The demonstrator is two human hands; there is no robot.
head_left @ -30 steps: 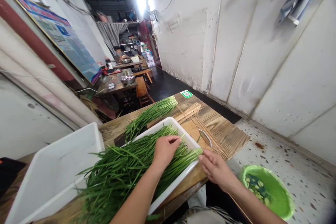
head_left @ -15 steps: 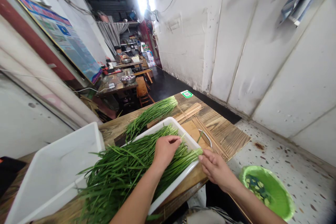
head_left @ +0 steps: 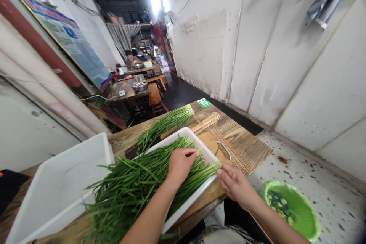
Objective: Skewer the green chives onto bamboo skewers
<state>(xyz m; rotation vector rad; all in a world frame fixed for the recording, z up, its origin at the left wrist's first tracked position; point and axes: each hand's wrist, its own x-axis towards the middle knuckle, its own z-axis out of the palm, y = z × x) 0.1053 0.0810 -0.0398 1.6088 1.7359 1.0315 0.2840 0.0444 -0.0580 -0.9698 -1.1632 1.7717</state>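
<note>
Garlic chives (head_left: 137, 175) fill a white plastic tray (head_left: 183, 211), leaves hanging over its left side and pale stem ends to the right. My left hand (head_left: 181, 164) lies over the chives, thumb and forefinger pinched at a pale stem end. My right hand (head_left: 234, 183) is closed at the tray's right corner, its fingertips at the stem ends. A thin bamboo skewer (head_left: 259, 225) sticks out below my right wrist; the part within the hand is hidden.
Another chive bundle (head_left: 167, 122) lies behind the tray, near loose bamboo skewers (head_left: 228, 148) and a wooden cutting board (head_left: 208, 142) with a metal handle. An empty white bin (head_left: 65, 183) stands left. A green lined basket (head_left: 303, 213) sits on the floor, right.
Both hands stay almost in place, shifting only very slightly to the right. The chives and tray look the same.
</note>
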